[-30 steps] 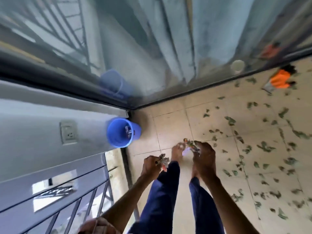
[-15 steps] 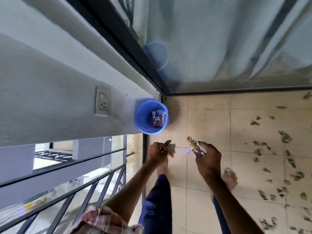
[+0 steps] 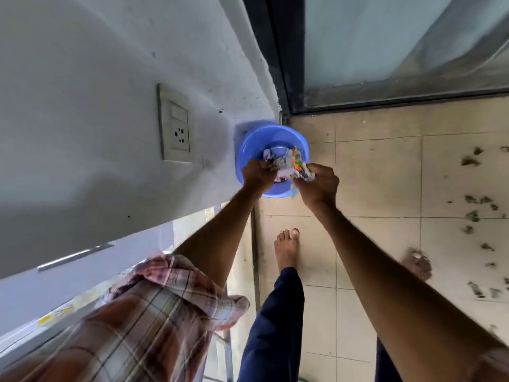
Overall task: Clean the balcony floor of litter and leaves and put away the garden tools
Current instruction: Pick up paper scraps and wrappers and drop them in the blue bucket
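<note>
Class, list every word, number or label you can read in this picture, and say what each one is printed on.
No text can be read.
Wrappers, held by the left hand and right hand over the bucket: coloured print, too blurred to read.
Yellow sticker, lower left: too small and blurred.
Socket on the wall: no marking shows.

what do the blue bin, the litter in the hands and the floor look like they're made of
The blue bin looks like moulded plastic: smooth, uniform colour, soft sheen. The litter seems to be crinkled printed wrappers, foil or plastic film, unclear which. The floor looks like matte beige ceramic tile, with straight grout lines.
</note>
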